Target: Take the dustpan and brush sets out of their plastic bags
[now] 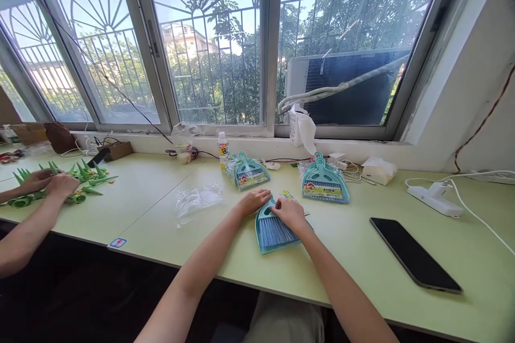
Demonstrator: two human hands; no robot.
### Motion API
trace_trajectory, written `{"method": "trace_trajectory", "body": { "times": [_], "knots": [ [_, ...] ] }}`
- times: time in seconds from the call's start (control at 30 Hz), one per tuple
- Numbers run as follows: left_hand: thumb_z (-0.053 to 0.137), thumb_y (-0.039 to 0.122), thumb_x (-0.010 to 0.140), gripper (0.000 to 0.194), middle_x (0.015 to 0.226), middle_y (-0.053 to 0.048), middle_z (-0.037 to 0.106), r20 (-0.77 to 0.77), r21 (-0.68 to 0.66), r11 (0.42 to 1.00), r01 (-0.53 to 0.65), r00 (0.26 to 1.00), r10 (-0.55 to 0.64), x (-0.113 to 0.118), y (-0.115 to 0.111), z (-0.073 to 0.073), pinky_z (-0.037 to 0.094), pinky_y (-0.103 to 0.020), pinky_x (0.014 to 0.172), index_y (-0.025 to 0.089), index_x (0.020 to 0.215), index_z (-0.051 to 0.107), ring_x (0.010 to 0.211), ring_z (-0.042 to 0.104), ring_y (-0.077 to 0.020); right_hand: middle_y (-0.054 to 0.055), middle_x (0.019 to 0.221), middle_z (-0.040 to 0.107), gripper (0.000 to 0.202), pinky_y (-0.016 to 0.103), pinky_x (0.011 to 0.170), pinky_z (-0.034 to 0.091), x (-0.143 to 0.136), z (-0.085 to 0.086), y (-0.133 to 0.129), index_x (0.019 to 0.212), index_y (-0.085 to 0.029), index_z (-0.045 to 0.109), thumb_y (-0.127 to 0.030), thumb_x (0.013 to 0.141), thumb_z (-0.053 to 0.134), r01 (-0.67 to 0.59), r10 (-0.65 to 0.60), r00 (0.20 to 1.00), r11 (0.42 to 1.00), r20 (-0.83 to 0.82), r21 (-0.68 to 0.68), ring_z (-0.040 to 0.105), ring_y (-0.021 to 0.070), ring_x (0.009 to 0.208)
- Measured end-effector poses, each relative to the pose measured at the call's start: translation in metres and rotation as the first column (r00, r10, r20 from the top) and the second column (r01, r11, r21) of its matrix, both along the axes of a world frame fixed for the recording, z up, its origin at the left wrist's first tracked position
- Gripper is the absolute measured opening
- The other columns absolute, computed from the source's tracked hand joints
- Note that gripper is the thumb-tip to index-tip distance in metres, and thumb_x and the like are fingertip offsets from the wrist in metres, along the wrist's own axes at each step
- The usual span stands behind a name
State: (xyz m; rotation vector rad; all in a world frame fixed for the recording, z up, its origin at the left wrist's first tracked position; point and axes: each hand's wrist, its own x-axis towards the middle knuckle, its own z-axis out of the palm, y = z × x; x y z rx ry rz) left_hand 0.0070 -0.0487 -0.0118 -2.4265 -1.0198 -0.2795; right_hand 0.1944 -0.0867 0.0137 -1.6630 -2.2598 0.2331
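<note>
A teal dustpan lies on the table in front of me, and a small hand brush with blue bristles rests inside it. My left hand is closed over the handle end of the dustpan, its fingertips partly hidden. With bent fingers, my right hand grips the brush near its top, covering part of it. Behind my right hand a yellow-green label card shows in part. Two labelled dustpan-and-brush sets, one on the left and one on the right, stand farther back.
Clear plastic bags lie left of my arms. A drink bottle stands near the window wall. On the right are a black phone and a power strip. At far left, another person's hands handle green cone-shaped pieces.
</note>
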Motion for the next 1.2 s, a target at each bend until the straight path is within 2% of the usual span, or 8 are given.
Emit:
{"method": "trace_trajectory", "body": {
  "times": [0.23,0.5,0.7,0.8,0.9,1.0,1.07,1.2],
  "knots": [
    [0.044,0.009,0.092,0.036,0.133,-0.018,0.058,0.008,-0.116,0.993,-0.030,0.999,0.031,0.004,-0.002,-0.001,0.049,-0.032,0.095,0.010,0.126,0.059,0.124,0.056,-0.0232,0.004,0.092,0.073,0.023,0.027,0.068,0.038,0.003,0.002,0.000,0.087,-0.023,0.070,-0.042,0.085,0.058,0.007,-0.007,1.000,1.000,-0.005,-0.009,0.066,0.0205,0.091],
    [0.050,0.006,0.086,0.034,0.131,-0.019,0.059,0.360,-0.382,0.924,0.032,0.925,0.117,0.008,-0.006,-0.001,0.045,-0.034,0.097,0.015,0.115,0.065,0.124,0.056,-0.0261,0.006,0.093,0.072,0.021,0.027,0.069,0.038,0.008,-0.001,0.003,0.088,-0.020,0.069,-0.039,0.085,0.059,-0.039,0.039,0.999,0.999,-0.012,-0.016,0.065,0.0199,0.091],
    [0.054,0.010,0.086,0.031,0.129,-0.018,0.061,0.348,-0.344,0.938,0.031,0.932,0.097,0.008,-0.005,-0.002,0.045,-0.036,0.098,0.016,0.113,0.065,0.119,0.059,-0.0265,0.006,0.094,0.073,0.022,0.027,0.069,0.039,0.007,-0.001,0.002,0.087,-0.021,0.070,-0.040,0.084,0.060,-0.026,0.026,0.999,0.999,-0.026,-0.027,0.066,0.0205,0.092],
    [0.055,0.012,0.085,0.033,0.131,-0.013,0.059,0.360,-0.251,0.966,-0.056,0.921,0.147,0.008,-0.008,0.000,0.045,-0.036,0.098,0.019,0.117,0.062,0.121,0.056,-0.0240,0.006,0.095,0.073,0.024,0.027,0.071,0.041,0.006,0.003,0.000,0.088,-0.022,0.072,-0.043,0.082,0.061,0.018,-0.018,1.000,0.999,-0.015,-0.027,0.067,0.0215,0.093],
    [0.063,0.020,0.081,0.041,0.123,-0.012,0.062,0.473,-0.225,0.951,-0.213,0.830,0.297,0.010,-0.011,0.003,0.047,-0.037,0.095,0.020,0.122,0.060,0.119,0.055,-0.0257,0.007,0.093,0.074,0.028,0.028,0.072,0.042,0.008,0.008,-0.001,0.087,-0.024,0.074,-0.048,0.080,0.062,0.055,-0.056,0.998,0.998,-0.016,-0.034,0.067,0.0234,0.094],
    [0.068,0.028,0.077,0.036,0.091,-0.009,0.070,0.595,-0.440,0.863,-0.250,0.639,0.488,0.015,-0.011,0.007,0.047,-0.037,0.089,0.019,0.112,0.067,0.099,0.064,-0.0270,0.007,0.092,0.075,0.030,0.028,0.070,0.043,0.010,0.013,-0.002,0.085,-0.026,0.076,-0.052,0.077,0.064,0.055,-0.056,0.998,0.998,-0.031,-0.040,0.068,0.0242,0.094],
    [0.063,0.028,0.080,0.026,0.080,-0.006,0.070,0.630,-0.553,0.810,-0.194,0.539,0.559,0.020,-0.009,0.010,0.047,-0.035,0.085,0.019,0.103,0.070,0.089,0.066,-0.0250,0.006,0.092,0.075,0.028,0.027,0.070,0.042,0.010,0.014,-0.002,0.085,-0.026,0.076,-0.050,0.078,0.063,0.056,-0.057,0.997,0.998,-0.046,-0.021,0.068,0.0238,0.094],
    [0.044,0.025,0.090,0.033,0.083,-0.003,0.070,0.661,-0.675,0.735,0.058,0.490,0.568,0.025,-0.005,0.012,0.049,-0.026,0.069,0.019,0.113,0.067,0.077,0.067,-0.0172,0.007,0.091,0.075,0.028,0.027,0.069,0.043,0.009,0.012,-0.002,0.086,-0.024,0.076,-0.047,0.082,0.061,0.121,-0.117,0.988,0.992,-0.100,0.031,0.068,0.0232,0.092]
  ]
}}
